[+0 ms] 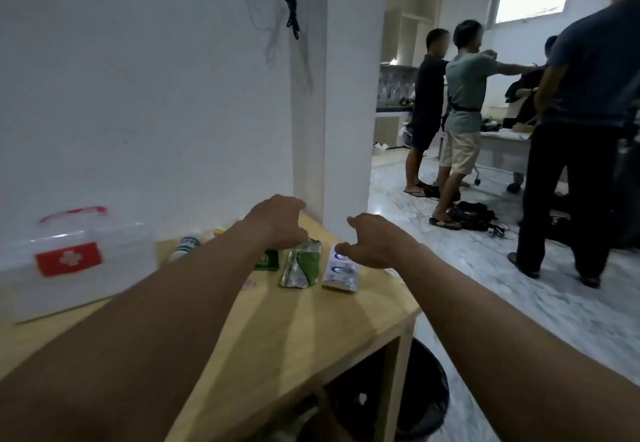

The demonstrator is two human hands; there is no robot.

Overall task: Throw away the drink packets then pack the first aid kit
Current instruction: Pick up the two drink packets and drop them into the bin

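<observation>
Two drink packets lie side by side on the wooden table (311, 330): a green and silver one (302, 265) and a white and blue one (341, 273). My left hand (277, 221) hovers just above the green packet's far end, fingers curled downward and holding nothing. My right hand (374, 244) reaches over the top of the white packet, fingers apart. A clear first aid kit (69, 261) with a red cross label and red handle stands closed at the table's left. A small green box (266, 260) and a white bottle (187, 245) lie partly hidden behind my left forearm.
A black bin (426, 393) stands on the floor beside the table's right end. A white wall and pillar (346, 95) rise behind the table. Several people (460, 112) stand at a far table on the marble floor.
</observation>
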